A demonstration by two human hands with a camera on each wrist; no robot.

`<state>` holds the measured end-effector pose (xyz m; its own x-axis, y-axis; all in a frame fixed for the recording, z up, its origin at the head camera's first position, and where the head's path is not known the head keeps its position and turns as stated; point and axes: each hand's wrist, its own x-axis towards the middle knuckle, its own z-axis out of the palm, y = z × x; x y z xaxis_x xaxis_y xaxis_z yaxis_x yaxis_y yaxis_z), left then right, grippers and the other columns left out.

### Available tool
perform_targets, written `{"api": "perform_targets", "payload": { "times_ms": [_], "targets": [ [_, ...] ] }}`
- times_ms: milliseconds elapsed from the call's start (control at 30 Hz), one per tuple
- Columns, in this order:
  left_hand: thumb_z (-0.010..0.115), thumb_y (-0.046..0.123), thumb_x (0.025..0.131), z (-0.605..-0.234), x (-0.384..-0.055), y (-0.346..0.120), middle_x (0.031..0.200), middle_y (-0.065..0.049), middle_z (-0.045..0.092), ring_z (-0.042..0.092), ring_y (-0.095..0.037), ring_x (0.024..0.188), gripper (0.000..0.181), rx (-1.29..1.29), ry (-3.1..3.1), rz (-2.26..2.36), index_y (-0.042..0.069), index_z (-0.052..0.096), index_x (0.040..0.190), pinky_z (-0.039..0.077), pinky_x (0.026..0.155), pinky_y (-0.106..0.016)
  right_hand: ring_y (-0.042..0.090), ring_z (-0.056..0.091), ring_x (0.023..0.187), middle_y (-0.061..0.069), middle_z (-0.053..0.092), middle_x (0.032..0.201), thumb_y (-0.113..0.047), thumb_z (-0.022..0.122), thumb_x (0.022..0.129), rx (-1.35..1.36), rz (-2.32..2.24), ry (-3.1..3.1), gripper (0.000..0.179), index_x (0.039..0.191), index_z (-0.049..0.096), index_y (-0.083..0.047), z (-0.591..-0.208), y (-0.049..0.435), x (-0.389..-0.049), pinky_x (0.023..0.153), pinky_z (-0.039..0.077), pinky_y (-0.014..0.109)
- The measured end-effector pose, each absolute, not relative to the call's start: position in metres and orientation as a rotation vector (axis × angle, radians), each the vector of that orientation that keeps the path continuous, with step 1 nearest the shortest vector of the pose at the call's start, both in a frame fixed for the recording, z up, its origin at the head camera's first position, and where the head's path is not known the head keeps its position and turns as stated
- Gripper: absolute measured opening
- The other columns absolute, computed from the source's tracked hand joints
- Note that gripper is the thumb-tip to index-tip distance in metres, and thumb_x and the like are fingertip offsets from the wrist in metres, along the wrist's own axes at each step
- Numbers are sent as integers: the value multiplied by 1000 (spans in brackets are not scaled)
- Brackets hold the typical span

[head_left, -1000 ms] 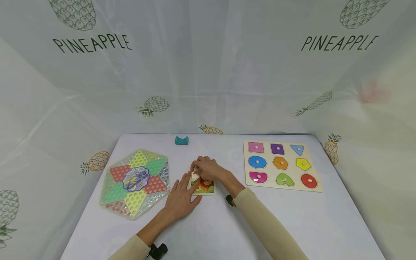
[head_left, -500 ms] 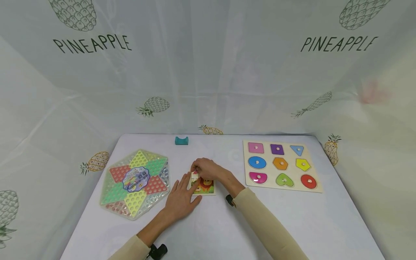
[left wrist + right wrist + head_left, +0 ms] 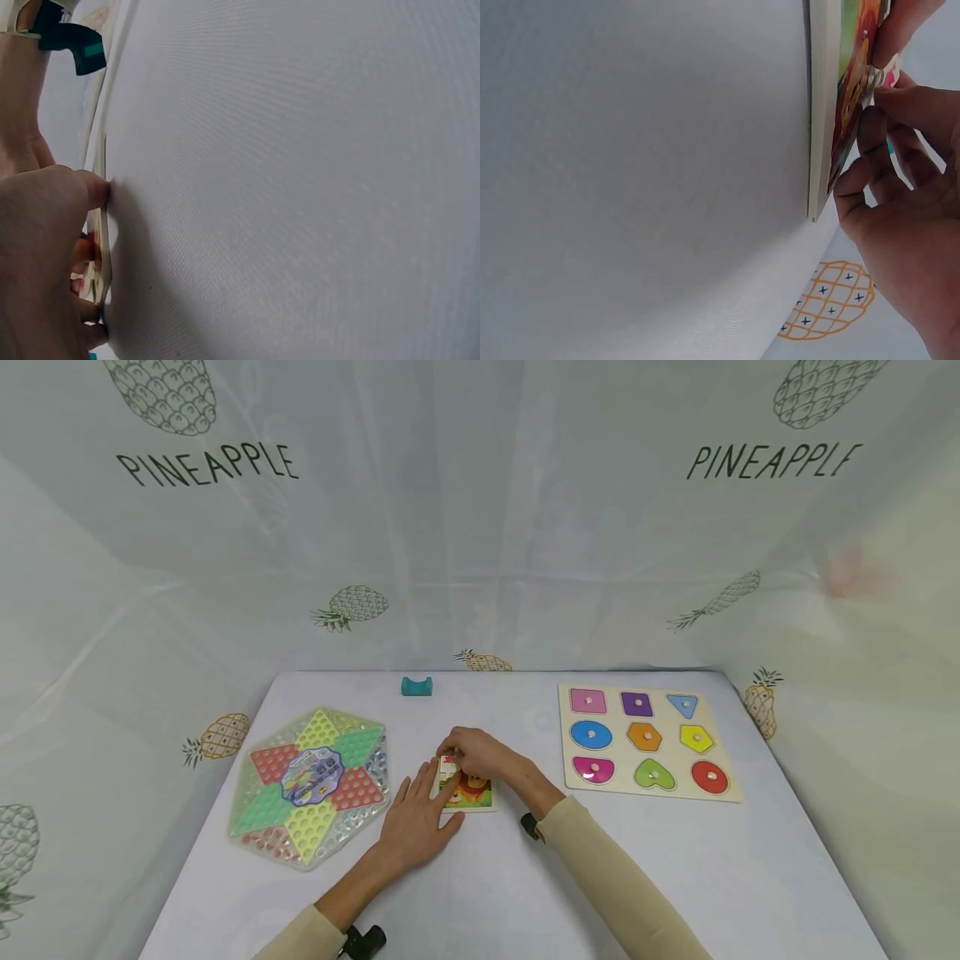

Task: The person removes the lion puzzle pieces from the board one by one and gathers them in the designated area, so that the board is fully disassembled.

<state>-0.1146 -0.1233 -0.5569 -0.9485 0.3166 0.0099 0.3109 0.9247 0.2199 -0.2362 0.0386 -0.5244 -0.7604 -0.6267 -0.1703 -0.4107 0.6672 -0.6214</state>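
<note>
A small picture puzzle board (image 3: 480,800) with an orange lion-like picture lies flat at the middle of the table. My left hand (image 3: 414,828) rests at its left side, fingers fairly straight, the index finger laid over the picture; in the left wrist view the thumb (image 3: 95,189) touches the board's edge. Over the board's upper part is my right hand (image 3: 482,753), fingers curled. The right wrist view shows its thumb and index finger pinching a small puzzle piece (image 3: 872,78) at the picture's surface. Most of that piece and the board's upper part are hidden by the hands.
To the left lies a hexagonal checkers-type board (image 3: 311,820) with coloured triangles. A wooden shape puzzle (image 3: 618,749) with knobbed pieces lies to the right. A teal block (image 3: 417,687) stands near the table's back edge. Pineapple-printed sheeting (image 3: 480,527) surrounds the table.
My right hand's fingers have shifted very slightly down over the board's upper left. The left hand stays in place. The head view has tilted a little.
</note>
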Motion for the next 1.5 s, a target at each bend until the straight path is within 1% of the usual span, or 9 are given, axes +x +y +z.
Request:
{"api": "perform_targets", "payload": {
  "times_ms": [300, 567, 767, 967, 1133, 1333, 1500],
  "targets": [
    [54, 58, 96, -557, -115, -124, 165, -15, 25, 24, -34, 152, 66, 492, 3068, 313, 27, 44, 154, 25, 118, -58, 10, 58, 84, -5, 63, 107, -14, 61, 99, -856, -817, 2509, 22, 117, 74, -17, -519, 39, -235, 72, 50, 20],
    [56, 55, 96, -557, -116, -123, 165, -16, 25, 24, -33, 152, 65, 519, 3081, 335, 25, 45, 153, 26, 117, -59, 8, 57, 79, -8, 62, 101, -18, 61, 100, -888, -856, 2512, 19, 114, 73, -19, -520, 42, -236, 68, 50, 21],
    [57, 52, 97, -558, -117, -124, 165, -17, 22, 23, -35, 152, 66, 524, 3057, 412, 24, 44, 154, 27, 116, -61, 9, 57, 80, -8, 63, 100, -17, 59, 101, -887, -866, 2515, 18, 112, 73, -18, -519, 44, -235, 70, 50, 21],
    [59, 51, 95, -560, -116, -123, 164, -19, 25, 24, -37, 151, 65, 512, 3037, 469, 23, 46, 153, 27, 114, -64, 9, 57, 87, -8, 64, 102, -16, 59, 101, -854, -962, 2491, 16, 112, 72, -16, -516, 48, -233, 79, 50, 22],
    [61, 50, 94, -563, -115, -122, 162, -21, 29, 26, -37, 151, 64, 500, 3057, 498, 22, 50, 151, 27, 114, -64, 9, 58, 91, -8, 65, 102, -16, 60, 101, -890, -1052, 2485, 16, 111, 73, -17, -502, 55, -231, 84, 51, 24],
    [62, 49, 93, -562, -116, -122, 161, -22, 31, 27, -38, 150, 64, 494, 3077, 514, 21, 51, 149, 28, 114, -64, 7, 63, 90, -10, 68, 104, -18, 62, 101, -923, -1180, 2432, 17, 113, 73, -19, -478, 68, -228, 80, 54, 24],
    [62, 50, 93, -561, -117, -122, 162, -21, 30, 26, -37, 151, 65, 476, 3066, 528, 22, 50, 150, 26, 115, -63, 10, 66, 87, -8, 69, 105, -19, 61, 101, -863, -1205, 2379, 18, 115, 72, -17, -471, 86, -229, 79, 56, 27]
  ]
}}
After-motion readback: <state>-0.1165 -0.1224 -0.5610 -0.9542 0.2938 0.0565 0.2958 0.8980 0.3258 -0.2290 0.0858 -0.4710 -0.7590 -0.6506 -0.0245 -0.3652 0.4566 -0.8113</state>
